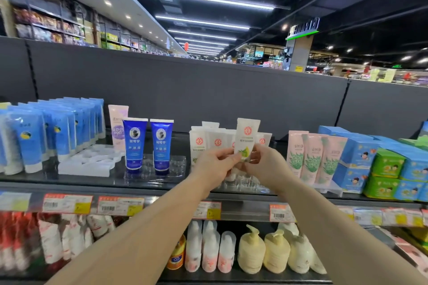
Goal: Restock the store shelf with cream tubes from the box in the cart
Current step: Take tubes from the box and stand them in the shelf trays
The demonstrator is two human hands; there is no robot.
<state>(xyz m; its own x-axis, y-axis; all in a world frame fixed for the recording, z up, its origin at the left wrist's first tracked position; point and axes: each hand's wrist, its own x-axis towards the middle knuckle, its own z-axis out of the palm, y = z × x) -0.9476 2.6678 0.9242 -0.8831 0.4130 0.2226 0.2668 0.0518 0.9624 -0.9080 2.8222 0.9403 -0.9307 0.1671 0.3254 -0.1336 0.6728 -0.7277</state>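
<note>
Both bare hands meet over the middle of the top shelf [162,188], holding one white cream tube [247,134] upright between them. The left hand [214,165] comes in from the near left, its fingers [228,154] curled narrow and pinching the tube's lower left edge just beside the green-and-yellow print. The right hand [266,164] comes in from the near right, its fingers [256,150] likewise closed in on the lower right edge, so the tube is gripped from both sides near its bottom; the cap end is hidden behind the hands. The top of the held tube, with its red round emblem, rises above the row of matching white tubes [209,140] that stand just behind it on the shelf. A clear plastic tray [243,184] lies below the hands at the shelf's near edge. To the left stand two dark blue tubes [148,144], a pale pink-and-lilac tube [118,126] behind them, an empty-looking white moulded tray [90,159], and farther left a dense block of light blue tubes [53,129]. To the right are pink tubes with green leaf print [315,155], then stacked blue and green boxes [382,166]. Price labels [92,205] run along the shelf's front rail, and pump bottles [264,252] sit on the shelf below. The box and cart are out of view.
</note>
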